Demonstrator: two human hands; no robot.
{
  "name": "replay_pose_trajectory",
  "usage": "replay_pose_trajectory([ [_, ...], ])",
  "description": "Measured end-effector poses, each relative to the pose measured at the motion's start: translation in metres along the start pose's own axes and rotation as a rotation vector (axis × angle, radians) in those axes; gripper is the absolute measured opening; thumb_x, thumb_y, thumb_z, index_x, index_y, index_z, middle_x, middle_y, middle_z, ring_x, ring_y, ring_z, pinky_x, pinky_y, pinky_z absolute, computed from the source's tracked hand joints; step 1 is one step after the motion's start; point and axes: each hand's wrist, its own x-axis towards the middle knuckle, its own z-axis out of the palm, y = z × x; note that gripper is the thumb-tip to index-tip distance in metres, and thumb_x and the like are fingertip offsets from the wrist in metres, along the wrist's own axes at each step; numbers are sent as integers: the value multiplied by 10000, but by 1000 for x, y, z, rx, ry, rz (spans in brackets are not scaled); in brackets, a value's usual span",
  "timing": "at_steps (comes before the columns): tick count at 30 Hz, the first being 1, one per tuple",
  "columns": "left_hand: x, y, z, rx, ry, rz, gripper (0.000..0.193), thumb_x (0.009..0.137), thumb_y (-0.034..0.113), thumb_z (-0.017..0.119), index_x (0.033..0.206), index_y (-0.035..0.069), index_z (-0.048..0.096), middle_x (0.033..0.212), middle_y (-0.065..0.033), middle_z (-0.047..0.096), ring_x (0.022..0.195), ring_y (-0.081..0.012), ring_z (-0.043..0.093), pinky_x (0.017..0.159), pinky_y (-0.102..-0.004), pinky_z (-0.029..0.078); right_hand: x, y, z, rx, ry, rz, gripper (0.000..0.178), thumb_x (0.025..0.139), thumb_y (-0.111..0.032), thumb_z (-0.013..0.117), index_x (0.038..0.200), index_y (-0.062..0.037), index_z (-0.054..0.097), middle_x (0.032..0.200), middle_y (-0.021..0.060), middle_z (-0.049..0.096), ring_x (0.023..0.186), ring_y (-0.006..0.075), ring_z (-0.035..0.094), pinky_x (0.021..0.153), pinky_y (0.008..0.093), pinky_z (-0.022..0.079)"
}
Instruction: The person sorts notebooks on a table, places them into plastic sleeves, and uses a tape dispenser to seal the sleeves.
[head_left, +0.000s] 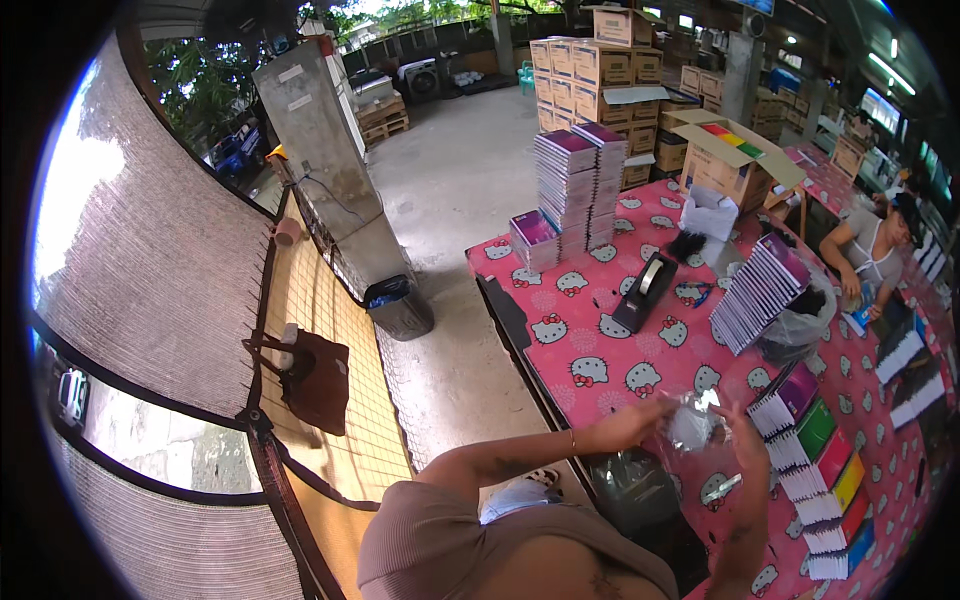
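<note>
Over the near part of the table I hold a clear plastic bag between my two hands. My left hand pinches its left edge, while my right hand grips the opposite side. The film is glossy and see-through, and I make out nothing inside it. Just right of my right hand stand rows of spiral notebooks with purple, green, red, yellow and blue covers. A black tape dispenser lies farther off, left of a leaning stack of purple notebooks. Below my left hand is a dark plastic-covered bundle.
Tall notebook stacks stand at the table's far left corner. An open carton and piled boxes are behind. Another person handles a blue item across the pink patterned table. A bin stands on the floor.
</note>
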Motion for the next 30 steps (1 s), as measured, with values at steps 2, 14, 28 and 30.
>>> replay_pose_trajectory([
  [2,8,-17,-2,-75,-8,-143,558,918,0,539,1457,48,404,1175,-169,580,990,-303,614,849,-414,504,-7,1,1,168,57,132,803,990,-694,272,1473,-70,422,1022,123,703,870,242,707,796,340,540],
  [14,52,-60,-70,-176,-527,-472,890,781,180,792,1530,89,320,1491,-179,435,1320,-277,469,1072,-399,425,-47,-78,116,-890,585,-658,173,772,-164,747,918,-80,708,1297,132,553,1249,350,491,1084,479,338],
  [28,105,-194,-109,-555,337,-626,232,862,204,709,1020,34,704,829,-28,678,684,-132,630,581,-279,463,-15,-107,144,-1135,667,-485,337,821,-315,740,1113,-151,702,1003,43,700,990,235,650,1078,493,334],
  [30,75,-208,-119,-629,322,-680,248,871,234,695,1040,53,711,845,-20,692,710,-151,650,615,-327,503,-8,-105,156,-1130,620,-478,375,823,-337,735,1142,-143,697,1027,53,706,1009,240,652,1082,492,325],
])
